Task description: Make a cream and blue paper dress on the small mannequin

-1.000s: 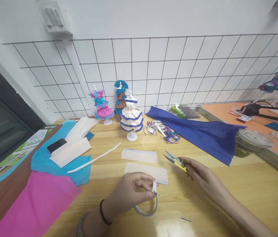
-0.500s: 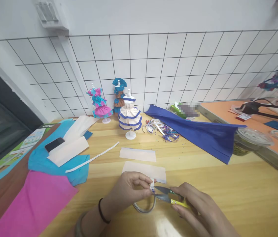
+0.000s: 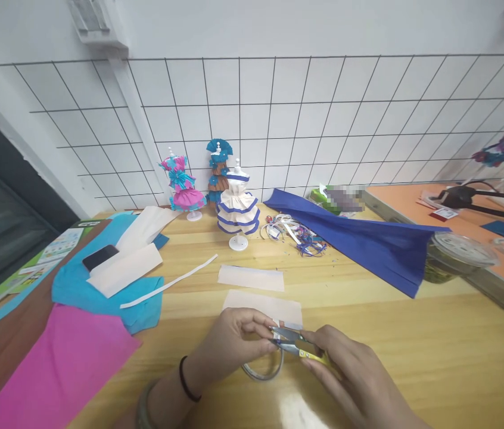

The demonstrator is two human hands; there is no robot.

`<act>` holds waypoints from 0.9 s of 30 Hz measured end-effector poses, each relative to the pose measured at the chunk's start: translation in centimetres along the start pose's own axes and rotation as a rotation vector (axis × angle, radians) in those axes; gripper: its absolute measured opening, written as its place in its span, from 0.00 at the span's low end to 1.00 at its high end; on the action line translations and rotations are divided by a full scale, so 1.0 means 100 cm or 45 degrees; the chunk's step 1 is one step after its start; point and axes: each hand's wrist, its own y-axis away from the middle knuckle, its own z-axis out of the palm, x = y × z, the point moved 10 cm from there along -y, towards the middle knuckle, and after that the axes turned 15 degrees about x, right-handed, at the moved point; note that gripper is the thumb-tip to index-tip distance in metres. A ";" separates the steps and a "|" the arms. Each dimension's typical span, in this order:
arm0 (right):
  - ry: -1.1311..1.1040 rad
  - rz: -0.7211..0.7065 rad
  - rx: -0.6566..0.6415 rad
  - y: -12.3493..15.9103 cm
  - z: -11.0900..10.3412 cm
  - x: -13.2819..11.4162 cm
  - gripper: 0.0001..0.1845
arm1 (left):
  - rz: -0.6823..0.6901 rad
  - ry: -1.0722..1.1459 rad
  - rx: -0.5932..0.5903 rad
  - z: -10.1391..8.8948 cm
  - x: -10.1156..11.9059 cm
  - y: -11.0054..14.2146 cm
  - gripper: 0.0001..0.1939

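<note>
My left hand [image 3: 232,339] is closed in a pinch on a small white strip [image 3: 276,333]. A pale grey ring [image 3: 264,377] shows just below its fingers; I cannot tell whether it joins the strip. In my right hand [image 3: 352,363] are yellow-handled thread snips [image 3: 312,356]. Their parted blades reach the strip, close to my left fingertips. Beyond the hands lie a cream paper piece [image 3: 263,302], partly covered by my left hand, and a narrower cream piece [image 3: 251,278]. A miniature dress form [image 3: 238,205] in a white, blue-edged ruffled dress stands farther back.
Two more dressed forms, one pink and turquoise [image 3: 184,189], one teal and brown [image 3: 218,173], stand by the tiled wall. Blue paper [image 3: 368,241] and scraps [image 3: 299,235] lie right. Coloured sheets [image 3: 73,351], a phone [image 3: 100,258] and a white strip [image 3: 171,280] lie left.
The snips have moved left and slightly up, so the blades now overlap the white strip at my left fingertips. My left hand keeps its pinch. The view has shifted slightly.
</note>
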 end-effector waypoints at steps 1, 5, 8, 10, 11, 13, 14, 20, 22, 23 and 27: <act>0.004 -0.010 -0.006 0.000 0.000 -0.001 0.11 | -0.005 -0.005 0.001 0.000 -0.001 0.000 0.13; 0.023 -0.039 -0.019 -0.001 0.001 -0.002 0.11 | 0.007 -0.028 0.022 -0.002 -0.002 -0.001 0.13; 0.036 -0.061 -0.020 -0.001 0.000 -0.004 0.11 | 0.025 -0.045 0.028 -0.002 -0.001 -0.001 0.12; 0.046 -0.079 -0.009 -0.001 0.000 -0.005 0.11 | 0.033 -0.054 0.026 -0.001 0.000 -0.001 0.12; 0.053 -0.087 0.000 -0.001 -0.001 -0.005 0.10 | 0.037 -0.058 0.024 -0.001 0.001 -0.001 0.12; 0.066 -0.102 0.015 0.000 -0.002 -0.005 0.10 | 0.049 -0.074 0.026 -0.001 0.003 0.000 0.11; 0.069 -0.106 0.018 0.000 -0.002 -0.004 0.10 | 0.055 -0.084 0.027 -0.001 0.003 0.000 0.11; 0.009 -0.037 0.008 0.000 -0.002 0.000 0.11 | 0.062 -0.088 0.021 -0.001 0.002 0.000 0.11; -0.080 0.072 -0.019 -0.001 0.000 0.004 0.11 | 0.061 -0.089 -0.003 0.000 0.001 0.000 0.11; -0.132 0.143 -0.033 -0.002 0.001 0.006 0.11 | 0.061 -0.092 -0.014 0.001 0.001 0.000 0.11; -0.223 0.417 -0.034 0.000 0.000 0.030 0.12 | 0.039 -0.097 -0.019 0.001 -0.001 -0.001 0.12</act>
